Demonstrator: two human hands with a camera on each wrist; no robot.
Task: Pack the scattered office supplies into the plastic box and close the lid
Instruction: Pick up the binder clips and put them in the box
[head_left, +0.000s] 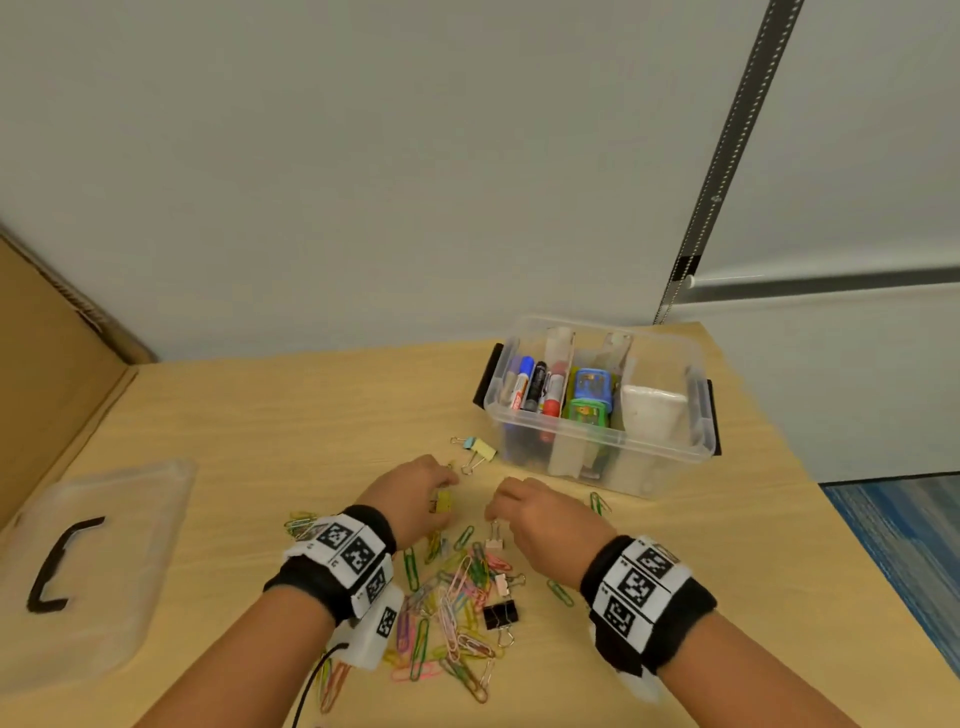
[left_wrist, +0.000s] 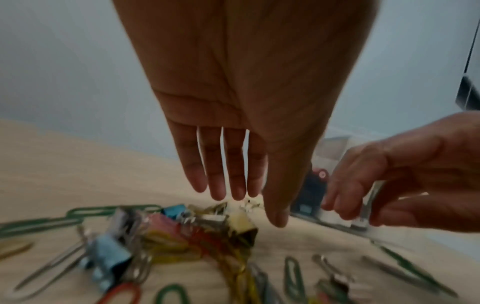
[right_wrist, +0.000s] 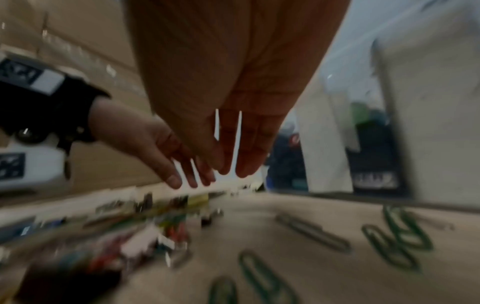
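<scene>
The clear plastic box (head_left: 652, 470) stands open at the back right of the table, with markers, small cases and a white roll inside. Its lid (head_left: 104, 545) lies at the far left. A pile of coloured paper clips (head_left: 447, 608) and binder clips lies between my wrists. My left hand (head_left: 439, 486) hovers with straight fingers (left_wrist: 228, 185) just over a yellow binder clip (head_left: 444, 501), holding nothing. My right hand (head_left: 496, 512) pinches the wire handle of a pale pink binder clip (head_left: 494, 543), which sits at the top of the pile.
A black binder clip (head_left: 500, 616) lies in the pile. Yellow and blue binder clips (head_left: 480, 449) sit just left of the box. Green paper clips (head_left: 597, 503) lie near the box front. Cardboard (head_left: 52, 338) walls the left side. The table edge (head_left: 852, 551) runs close on the right.
</scene>
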